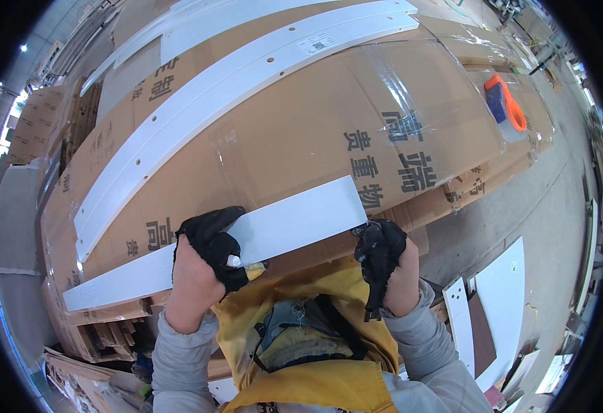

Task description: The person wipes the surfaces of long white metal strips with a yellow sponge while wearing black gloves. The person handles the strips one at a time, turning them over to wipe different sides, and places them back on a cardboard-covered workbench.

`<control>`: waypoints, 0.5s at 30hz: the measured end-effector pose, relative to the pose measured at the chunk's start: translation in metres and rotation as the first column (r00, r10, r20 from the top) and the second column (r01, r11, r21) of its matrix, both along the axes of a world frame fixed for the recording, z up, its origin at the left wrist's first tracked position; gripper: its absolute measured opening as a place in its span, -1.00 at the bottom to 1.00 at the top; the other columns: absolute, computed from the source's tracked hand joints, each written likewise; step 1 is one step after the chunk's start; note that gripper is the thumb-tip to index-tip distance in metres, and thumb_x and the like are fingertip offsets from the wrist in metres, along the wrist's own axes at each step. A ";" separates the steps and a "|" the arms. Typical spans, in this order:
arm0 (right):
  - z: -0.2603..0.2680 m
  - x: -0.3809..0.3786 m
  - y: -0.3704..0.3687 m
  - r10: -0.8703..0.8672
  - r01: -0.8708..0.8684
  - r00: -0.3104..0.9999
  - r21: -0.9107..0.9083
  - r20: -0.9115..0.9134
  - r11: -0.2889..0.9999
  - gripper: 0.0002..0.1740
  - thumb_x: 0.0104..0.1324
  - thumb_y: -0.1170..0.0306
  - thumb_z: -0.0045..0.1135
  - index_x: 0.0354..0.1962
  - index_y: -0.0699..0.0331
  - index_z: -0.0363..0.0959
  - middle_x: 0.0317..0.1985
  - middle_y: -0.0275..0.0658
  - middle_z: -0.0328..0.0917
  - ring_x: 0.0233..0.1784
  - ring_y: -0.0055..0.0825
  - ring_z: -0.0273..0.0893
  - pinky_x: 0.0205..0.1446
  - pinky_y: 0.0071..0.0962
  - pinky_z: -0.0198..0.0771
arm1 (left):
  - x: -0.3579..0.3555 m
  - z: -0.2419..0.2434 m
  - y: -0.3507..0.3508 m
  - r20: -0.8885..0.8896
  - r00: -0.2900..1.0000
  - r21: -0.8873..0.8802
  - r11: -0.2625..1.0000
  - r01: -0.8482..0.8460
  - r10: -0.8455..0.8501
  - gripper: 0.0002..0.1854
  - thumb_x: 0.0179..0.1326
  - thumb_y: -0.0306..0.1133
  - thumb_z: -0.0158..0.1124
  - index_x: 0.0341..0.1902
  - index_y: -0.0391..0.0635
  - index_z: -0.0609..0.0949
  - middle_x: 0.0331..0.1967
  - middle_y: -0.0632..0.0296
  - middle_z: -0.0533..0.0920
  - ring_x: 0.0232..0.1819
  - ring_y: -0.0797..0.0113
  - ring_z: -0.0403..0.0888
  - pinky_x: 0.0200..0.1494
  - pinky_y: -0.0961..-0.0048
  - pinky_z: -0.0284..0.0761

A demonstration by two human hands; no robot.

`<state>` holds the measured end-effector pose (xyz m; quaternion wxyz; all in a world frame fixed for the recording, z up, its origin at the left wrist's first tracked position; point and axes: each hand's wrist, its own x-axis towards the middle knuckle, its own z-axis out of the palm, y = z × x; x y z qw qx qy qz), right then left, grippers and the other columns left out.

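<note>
A long white board (301, 219) lies slanting along the near edge of a cardboard-covered stack (291, 134). My left hand (211, 250), in a black glove with bare fingertip areas and a yellow wrap on one finger, grips the board near its middle, fingers over its top face. At the board's right end, my right hand (381, 258), also in a black glove, is closed around a small dark tool (372, 315) whose lower end sticks out below the fist; its upper part touches the board's corner. What kind of tool it is cannot be told.
A curved white panel (213, 98) with holes and a label lies beyond the board. An orange-handled tape dispenser (507, 106) sits at the far right of the cardboard. More white panels (502, 310) stand at the lower right by the concrete floor (554, 206).
</note>
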<state>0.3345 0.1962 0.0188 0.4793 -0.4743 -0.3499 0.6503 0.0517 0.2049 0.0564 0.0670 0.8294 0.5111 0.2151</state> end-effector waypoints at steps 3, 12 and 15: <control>0.000 0.001 0.002 0.003 -0.004 0.998 0.027 0.064 1.000 -0.79 0.35 0.62 -0.09 -0.10 0.38 0.47 -0.42 -0.35 0.50 -0.46 -0.71 0.35 -0.40 -0.70 0.25 | 0.000 -0.001 0.000 -0.002 1.000 0.010 1.000 -0.002 0.002 -0.63 -0.21 -0.29 0.56 -0.45 -0.16 0.53 0.06 0.01 0.62 0.02 -0.01 0.57 0.04 0.14 0.40; 0.002 0.001 0.007 0.025 -0.032 0.991 0.055 0.129 0.998 -0.83 0.45 0.47 -0.05 -0.15 0.37 0.49 -0.50 -0.39 0.46 -0.51 -0.73 0.33 -0.44 -0.69 0.22 | 0.000 0.000 0.001 0.016 1.000 0.000 1.000 -0.003 0.003 -0.68 -0.19 -0.32 0.51 -0.46 -0.16 0.52 0.06 0.00 0.62 0.04 0.00 0.57 0.05 0.12 0.39; 0.009 0.000 0.001 0.021 -0.019 0.988 -0.016 0.152 1.000 -0.82 0.46 0.45 -0.04 -0.15 0.36 0.50 -0.50 -0.38 0.47 -0.53 -0.74 0.32 -0.47 -0.68 0.21 | -0.001 0.000 -0.001 0.045 0.999 -0.011 1.000 -0.005 0.005 -0.70 -0.20 -0.35 0.49 -0.46 -0.16 0.52 0.07 0.00 0.62 0.06 0.00 0.56 0.06 0.11 0.39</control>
